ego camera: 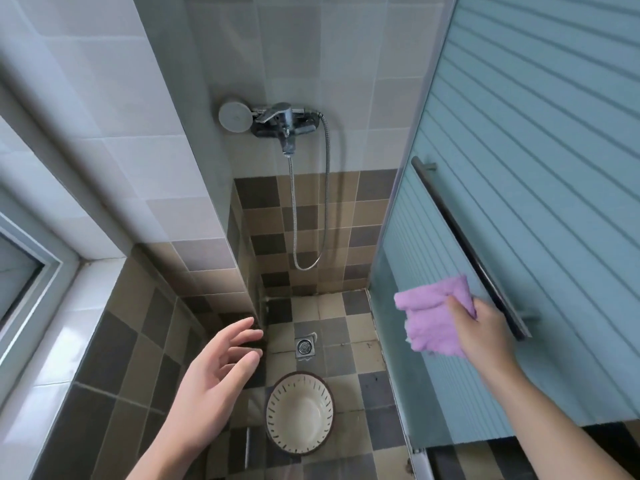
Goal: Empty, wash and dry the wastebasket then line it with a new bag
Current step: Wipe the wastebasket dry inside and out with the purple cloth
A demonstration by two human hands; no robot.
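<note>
Wastebasket [300, 413] stood upright on the shower floor [360, 327], mouth up, below and between both hands, nearer the left hand [211, 379], its grip slack-fingered and empty, while the right hand [485, 336] pinched a purple cloth [429, 320] higher up.

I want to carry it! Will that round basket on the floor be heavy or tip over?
The cream slotted plastic wastebasket probably feels light and stiff: it looks thin-walled and empty. Standing upright on flat tiles, it likely won't tip unless bumped.
</note>
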